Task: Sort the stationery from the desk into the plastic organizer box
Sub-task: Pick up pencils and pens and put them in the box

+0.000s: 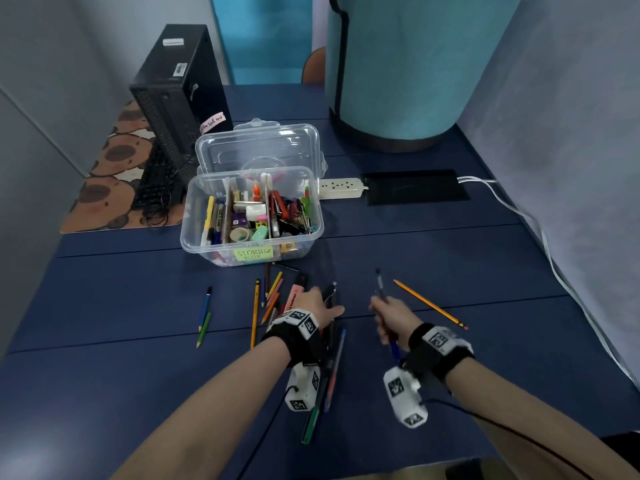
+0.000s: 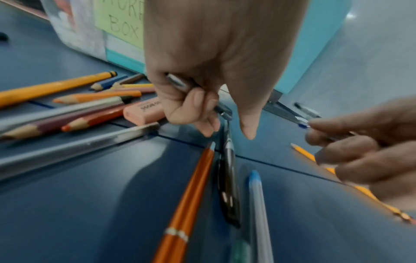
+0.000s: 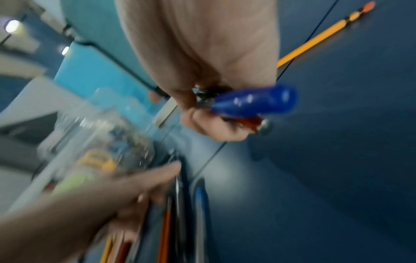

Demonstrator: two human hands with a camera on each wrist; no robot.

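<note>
Both hands are busy low over the surface [image 1: 450,258]: the left hand [image 1: 313,301] curls its fingers round a dark pen [image 2: 227,160] lying among the scattered pencils, thumb stretched flat beside it, while the right hand [image 1: 389,315] clutches a small bundle of pens [image 1: 382,292], a glossy blue barrel end and a red one poking out behind the fist in the right wrist view. The box [image 1: 207,244] stands a little beyond the hands, lid [image 1: 211,150] propped open behind it, a green handwritten label [image 1: 254,254] on its front wall. By the look of it the sorting is well along: its three slots already hold pens on the left, tape, glue and small bits in the middle, clips and a stapler on the right. What is left, I judge, is the loose writing gear: the fan of coloured pencils [image 1: 272,292], a pink highlighter [image 1: 294,291], a blue and a green pencil [image 1: 205,315] off to the left, a yellow pencil [image 1: 429,303] with an eraser tip out to the right, and a few pens under the left wrist. The box is clear, thin, rounded plastic; the pencils are painted wood with sharpened tips; the pens are smooth and shiny; the surface is matt dark blue with fine seams.
</note>
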